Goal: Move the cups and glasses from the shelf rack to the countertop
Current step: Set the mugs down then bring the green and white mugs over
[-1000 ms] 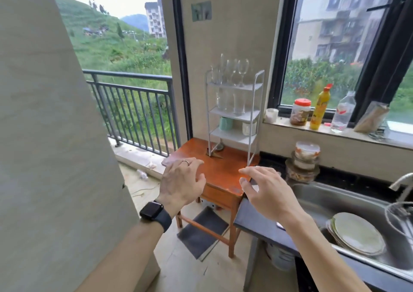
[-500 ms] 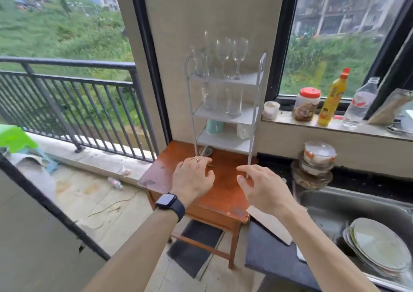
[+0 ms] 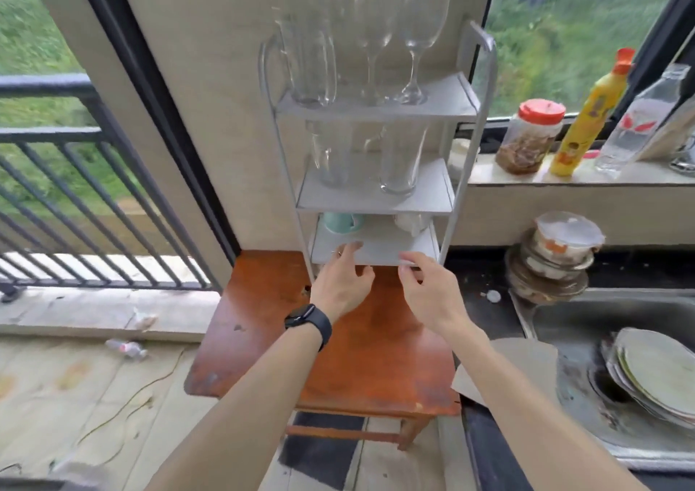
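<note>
A white three-tier shelf rack [image 3: 460,99] stands on an orange wooden table [image 3: 263,302]. Its top tier holds a clear pitcher [image 3: 312,62] and two wine glasses [image 3: 417,32]. Two tall clear glasses [image 3: 400,159] stand on the middle tier. On the bottom tier sit a teal cup [image 3: 340,223] and a white cup [image 3: 411,223], both partly hidden by the shelf above. My left hand [image 3: 342,283] and my right hand [image 3: 432,291] hover at the front edge of the bottom tier, fingers apart, holding nothing.
The dark countertop [image 3: 485,317] and a steel sink [image 3: 639,325] with stacked plates [image 3: 662,374] lie to the right. Stacked lidded bowls [image 3: 556,253] stand behind the sink. A jar [image 3: 530,137], yellow bottle [image 3: 590,114] and water bottle [image 3: 639,118] line the windowsill. A balcony railing [image 3: 75,189] is left.
I have stepped much closer to the rack. Both hands have moved forward from above the table to the front edge of the bottom tier.
</note>
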The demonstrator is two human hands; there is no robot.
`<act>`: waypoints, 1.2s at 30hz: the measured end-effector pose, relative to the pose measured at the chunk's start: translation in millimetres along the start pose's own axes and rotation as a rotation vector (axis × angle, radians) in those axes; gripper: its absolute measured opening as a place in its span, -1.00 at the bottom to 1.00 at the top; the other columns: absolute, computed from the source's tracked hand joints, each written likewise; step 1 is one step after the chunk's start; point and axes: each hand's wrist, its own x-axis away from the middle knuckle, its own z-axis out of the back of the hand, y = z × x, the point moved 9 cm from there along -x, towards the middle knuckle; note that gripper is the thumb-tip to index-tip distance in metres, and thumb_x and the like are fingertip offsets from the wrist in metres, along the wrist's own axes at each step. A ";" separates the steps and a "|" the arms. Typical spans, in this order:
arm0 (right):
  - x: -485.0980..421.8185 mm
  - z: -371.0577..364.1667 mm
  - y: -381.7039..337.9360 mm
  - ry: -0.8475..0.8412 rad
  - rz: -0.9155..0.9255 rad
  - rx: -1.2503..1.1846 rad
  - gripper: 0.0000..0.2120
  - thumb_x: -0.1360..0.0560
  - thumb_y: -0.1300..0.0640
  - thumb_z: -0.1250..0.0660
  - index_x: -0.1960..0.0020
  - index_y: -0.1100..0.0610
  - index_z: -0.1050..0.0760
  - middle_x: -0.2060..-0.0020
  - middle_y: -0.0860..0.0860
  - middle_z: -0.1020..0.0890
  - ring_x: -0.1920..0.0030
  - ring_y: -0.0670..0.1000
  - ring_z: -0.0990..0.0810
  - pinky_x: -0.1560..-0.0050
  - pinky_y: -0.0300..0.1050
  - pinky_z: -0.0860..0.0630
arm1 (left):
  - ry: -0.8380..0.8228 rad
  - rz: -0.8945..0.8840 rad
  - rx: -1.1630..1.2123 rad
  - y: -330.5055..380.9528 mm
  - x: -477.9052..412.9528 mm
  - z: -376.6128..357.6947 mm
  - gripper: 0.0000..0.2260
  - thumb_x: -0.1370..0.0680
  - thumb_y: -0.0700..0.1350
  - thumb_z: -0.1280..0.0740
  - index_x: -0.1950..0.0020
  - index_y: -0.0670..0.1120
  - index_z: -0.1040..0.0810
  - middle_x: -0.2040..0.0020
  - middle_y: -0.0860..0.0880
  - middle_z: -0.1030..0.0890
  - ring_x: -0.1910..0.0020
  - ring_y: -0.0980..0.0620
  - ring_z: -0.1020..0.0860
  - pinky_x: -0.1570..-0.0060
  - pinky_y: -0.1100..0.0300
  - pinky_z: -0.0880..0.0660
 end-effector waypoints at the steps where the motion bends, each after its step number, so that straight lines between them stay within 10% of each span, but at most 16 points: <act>1: -12.0 -7.3 8.3 0.002 -0.077 -0.061 -0.63 -0.66 -0.02 -0.20 -0.45 -0.05 -0.46 -0.33 -0.04 -0.58 -0.26 -0.01 -0.56 -0.34 0.00 -0.49 | -0.007 0.013 0.051 -6.1 -15.7 -3.6 -0.49 -0.58 0.05 -0.26 -0.53 0.07 -0.27 -0.43 -0.05 -0.42 -0.29 -0.12 -0.53 -0.26 -0.06 -0.50; 8: -89.7 -47.4 50.9 0.052 -0.340 -0.579 -0.45 -0.66 0.16 -0.23 -0.58 -0.13 -0.19 -0.12 -0.24 -0.51 -0.17 0.04 -0.66 -0.28 0.15 -0.58 | -0.039 0.171 0.417 -33.1 -84.3 -32.6 -0.38 -0.61 -0.09 -0.31 -0.61 0.01 -0.12 -0.52 -0.07 -0.35 -0.42 -0.14 -0.41 -0.30 0.14 -0.37; 18: -122.1 -45.3 59.6 0.150 -0.457 -0.917 -0.54 -0.60 0.14 -0.22 -0.49 0.01 -0.26 -0.18 0.08 -0.57 0.16 0.15 -0.68 0.15 -0.05 -0.61 | -0.146 0.358 0.763 -45.7 -111.0 -56.0 -0.46 -0.63 -0.13 -0.30 -0.58 0.07 -0.20 -0.29 -0.02 -0.53 -0.05 -0.04 -0.61 -0.14 -0.01 -0.56; 30: -88.8 -40.0 68.2 0.129 -0.378 -0.462 -0.81 -0.65 -0.11 -0.23 -0.12 -0.02 -0.49 0.24 0.03 -0.74 0.11 0.06 -0.75 -0.04 0.04 -0.68 | 0.077 0.302 0.533 -60.6 -57.9 -31.6 -0.66 -0.66 0.16 -0.16 -0.33 0.00 -0.44 -0.15 0.06 -0.63 0.20 0.17 -0.69 0.33 0.24 -0.57; 36: -79.4 -26.4 62.8 0.143 -0.279 -0.194 -0.70 -0.64 -0.13 -0.22 -0.13 0.06 -0.58 0.09 0.06 -0.70 0.06 0.06 -0.70 0.05 -0.07 -0.60 | 0.097 0.265 0.356 -55.2 -52.9 -26.9 -0.69 -0.68 0.06 -0.16 -0.27 -0.10 -0.51 -0.13 -0.07 -0.51 -0.02 -0.12 -0.58 -0.04 0.07 -0.53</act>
